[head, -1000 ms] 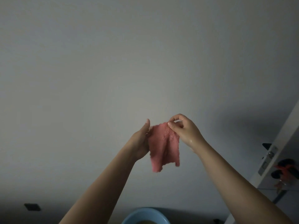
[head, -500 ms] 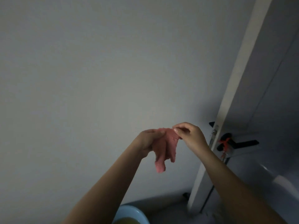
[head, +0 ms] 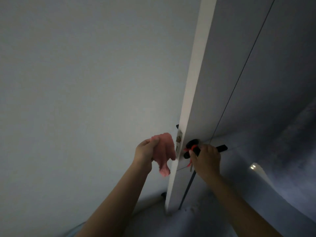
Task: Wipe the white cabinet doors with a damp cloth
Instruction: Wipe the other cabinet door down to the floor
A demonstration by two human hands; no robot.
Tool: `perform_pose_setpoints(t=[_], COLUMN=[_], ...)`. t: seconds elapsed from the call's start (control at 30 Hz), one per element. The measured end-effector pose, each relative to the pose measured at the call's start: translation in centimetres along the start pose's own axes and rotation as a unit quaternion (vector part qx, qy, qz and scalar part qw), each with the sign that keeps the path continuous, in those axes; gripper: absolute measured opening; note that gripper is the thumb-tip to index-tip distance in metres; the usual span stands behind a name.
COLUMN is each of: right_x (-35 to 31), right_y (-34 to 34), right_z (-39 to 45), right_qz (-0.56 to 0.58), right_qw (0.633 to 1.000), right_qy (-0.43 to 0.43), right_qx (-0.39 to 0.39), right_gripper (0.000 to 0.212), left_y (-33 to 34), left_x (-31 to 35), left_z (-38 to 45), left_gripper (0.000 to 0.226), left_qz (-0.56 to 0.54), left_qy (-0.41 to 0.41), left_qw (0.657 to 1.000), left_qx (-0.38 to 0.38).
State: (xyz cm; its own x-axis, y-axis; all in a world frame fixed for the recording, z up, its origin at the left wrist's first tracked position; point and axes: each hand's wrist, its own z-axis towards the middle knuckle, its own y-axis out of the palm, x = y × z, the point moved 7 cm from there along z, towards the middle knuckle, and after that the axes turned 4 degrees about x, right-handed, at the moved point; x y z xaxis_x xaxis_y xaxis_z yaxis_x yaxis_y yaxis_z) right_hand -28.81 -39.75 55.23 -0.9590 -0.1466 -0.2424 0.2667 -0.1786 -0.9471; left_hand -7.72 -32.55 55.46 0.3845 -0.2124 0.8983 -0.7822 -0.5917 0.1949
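— From the head view, what have the hands got?

— The left hand (head: 144, 152) pinches the pink cloth (head: 165, 152) by its top, fingers curled round the bunched edge; the rest hangs loose, just beside the edge of the white door (head: 191, 100). The right hand (head: 206, 159) is curled round the black lever handle (head: 220, 148), near the red cord (head: 190, 148) tied there.

— And the surface to be wiped?

— The pale panel (head: 85, 82) to the left fills most of the view. The cloth hangs in front of it, not pressed on anything yet, so I judge no wiping is going on.

— What might go wrong?

— The dangling end hangs right by the metal latch plate (head: 178, 139) on the door edge; if the door swings, the cloth could snag or get trapped there. A wet cloth held by a corner may drip too. And it's dim here, so streaks would be easy to miss.
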Motion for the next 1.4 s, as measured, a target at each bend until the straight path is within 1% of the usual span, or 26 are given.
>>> perform_pose_setpoints(t=[0.07,0.17,0.27,0.33,0.4,0.47,0.53,0.57,0.63,0.67,0.7,0.77,0.83,0.9,1.03,1.13,1.27,1.33,1.4], right_x=[0.4,0.9,1.0,0.9,0.9,0.8,0.8,0.7,0.5,0.5,0.5,0.5,0.5,0.7,1.1,1.0,1.1,1.2,2.0], right_y=[1.2,1.6,2.0,2.1,2.0,2.1,2.2,2.2,2.4,2.5,2.5,2.2,2.1,2.2,2.6,2.5,3.2,3.1,2.2], right_z=[0.8,1.5,1.3,1.3,1.1,1.4,1.0,0.9,0.9,1.0,1.0,1.1,1.3,1.6,1.6,1.5,1.5,1.6,1.1], right_qz=[-0.025,-0.013,-0.023,-0.023,-0.009,-0.011,-0.017,-0.014,-0.003,0.003,0.009,0.019,0.016,0.01,0.001,-0.021,-0.041,-0.049,-0.025], right_qw=[0.999,0.998,0.997,0.998,0.998,0.998,0.998,0.999,0.999,0.999,0.999,0.999,0.998,0.997,0.996,0.994,0.99,0.992,0.996], right_qy=[-0.035,-0.06,-0.07,-0.065,-0.053,-0.051,-0.029,-0.024,-0.014,-0.01,-0.003,-0.004,-0.012,-0.014,-0.023,-0.035,-0.034,-0.043,-0.036], right_qx=[-0.02,-0.007,-0.011,-0.014,-0.018,-0.033,-0.045,-0.041,-0.045,-0.052,-0.053,-0.051,-0.06,-0.075,-0.089,-0.097,-0.13,-0.112,-0.076], right_gripper=[0.047,0.044,0.043,0.044,0.044,0.044,0.042,0.04,0.037,0.035,0.031,0.022,0.019,0.023,0.026,0.025,0.034,0.032,0.027], left_y=[0.8,1.3,1.0,0.8,1.1,1.7,2.5,3.2,4.9,5.8,6.8,8.0,8.4,8.3,7.7,7.8,8.1,8.4,8.7], left_x=[-0.8,-1.8,-2.7,-3.1,-3.1,-3.1,-2.9,-2.6,-1.4,-0.8,-0.3,0.3,0.4,0.4,1.4,2.0,2.4,2.8,2.7], left_z=[0.1,0.1,-0.5,-0.7,-1.3,-1.6,-1.9,-1.8,-1.4,-1.2,-1.1,-0.4,0.3,1.1,2.4,2.5,2.0,1.8,1.4], left_gripper=[0.02,0.011,0.014,0.017,0.018,0.015,0.011,0.014,0.035,0.04,0.039,0.034,0.037,0.04,0.049,0.057,0.05,0.045,0.037], left_qz=[-0.004,-0.01,-0.005,0.011,0.033,0.054,0.074,0.086,0.109,0.106,0.103,0.089,0.071,0.086,0.199,0.259,0.276,0.265,0.254], left_qy=[-0.001,-0.016,-0.026,-0.019,-0.005,0.007,0.027,0.047,0.09,0.097,0.097,0.098,0.091,0.1,0.172,0.196,0.225,0.238,0.237], left_qw=[1.0,0.999,0.998,0.998,0.999,0.998,0.997,0.995,0.988,0.986,0.983,0.98,0.981,0.977,0.947,0.926,0.918,0.921,0.925], left_qx=[0.012,0.033,0.057,0.059,0.037,0.024,-0.003,-0.022,-0.067,-0.087,-0.116,-0.149,-0.156,-0.166,-0.186,-0.191,-0.173,-0.156,-0.151])
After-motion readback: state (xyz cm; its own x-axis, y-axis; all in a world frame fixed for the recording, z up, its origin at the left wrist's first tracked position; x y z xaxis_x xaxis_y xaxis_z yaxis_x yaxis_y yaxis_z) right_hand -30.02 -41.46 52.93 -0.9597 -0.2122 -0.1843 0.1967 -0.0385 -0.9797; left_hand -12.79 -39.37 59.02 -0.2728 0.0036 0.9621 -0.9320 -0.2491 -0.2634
